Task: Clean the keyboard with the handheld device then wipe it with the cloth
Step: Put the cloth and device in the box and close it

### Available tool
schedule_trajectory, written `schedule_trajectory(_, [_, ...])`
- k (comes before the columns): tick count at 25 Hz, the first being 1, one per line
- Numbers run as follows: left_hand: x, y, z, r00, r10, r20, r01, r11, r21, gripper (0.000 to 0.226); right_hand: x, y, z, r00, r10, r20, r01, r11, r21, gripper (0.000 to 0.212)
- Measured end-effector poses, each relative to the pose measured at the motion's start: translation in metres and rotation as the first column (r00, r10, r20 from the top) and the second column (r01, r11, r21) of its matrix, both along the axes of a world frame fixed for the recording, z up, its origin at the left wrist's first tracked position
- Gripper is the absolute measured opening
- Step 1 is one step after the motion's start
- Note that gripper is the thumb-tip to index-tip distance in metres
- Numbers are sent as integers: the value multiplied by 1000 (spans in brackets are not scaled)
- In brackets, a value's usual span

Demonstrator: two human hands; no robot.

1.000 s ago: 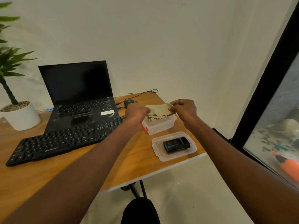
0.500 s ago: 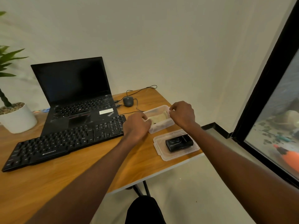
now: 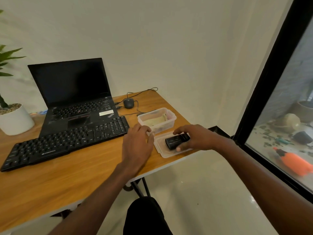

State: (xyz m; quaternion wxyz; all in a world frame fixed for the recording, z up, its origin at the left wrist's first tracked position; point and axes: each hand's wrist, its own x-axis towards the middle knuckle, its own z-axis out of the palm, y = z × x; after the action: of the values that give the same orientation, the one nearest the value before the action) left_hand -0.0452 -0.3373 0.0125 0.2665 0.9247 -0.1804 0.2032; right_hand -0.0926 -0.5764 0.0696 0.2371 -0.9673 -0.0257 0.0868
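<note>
A black external keyboard [image 3: 67,141] lies on the wooden desk [image 3: 71,172] in front of an open black laptop [image 3: 76,100]. A pale cloth [image 3: 153,120] lies folded inside a clear plastic tub [image 3: 156,122] at the desk's right side. In front of the tub, a black handheld device [image 3: 176,140] rests on the tub's clear lid [image 3: 167,152]. My right hand [image 3: 194,138] curls over the device, thumb at its near side and fingers at its far side. My left hand [image 3: 137,146] hovers relaxed just left of the lid, holding nothing.
A wired black mouse [image 3: 129,102] and its cables lie behind the tub. A potted plant in a white pot [image 3: 15,119] stands at the far left. The desk's right edge is close to the lid. A black-framed window [image 3: 271,92] fills the right side.
The cloth went from both hands into the tub. My hands then left the tub and came nearer; the right one now closes around the device on the lid.
</note>
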Motion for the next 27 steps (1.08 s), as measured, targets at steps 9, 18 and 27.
schedule_trajectory(9, [19, 23, -19, 996, -62, -60, 63, 998, 19, 56, 5, 0, -10, 961, -41, 272, 38, 999, 16, 52])
schedule_trajectory(18, [28, 24, -25, 987, -116, -107, 118, 993, 6, 57, 98, 40, 18, 929, -1, 370, 32, 997, -77, 43])
schedule_trajectory(27, [28, 28, -25, 981, -122, -148, 121, 993, -17, 63, 141, 43, -1, 954, 47, 295, 4, 985, -172, 29])
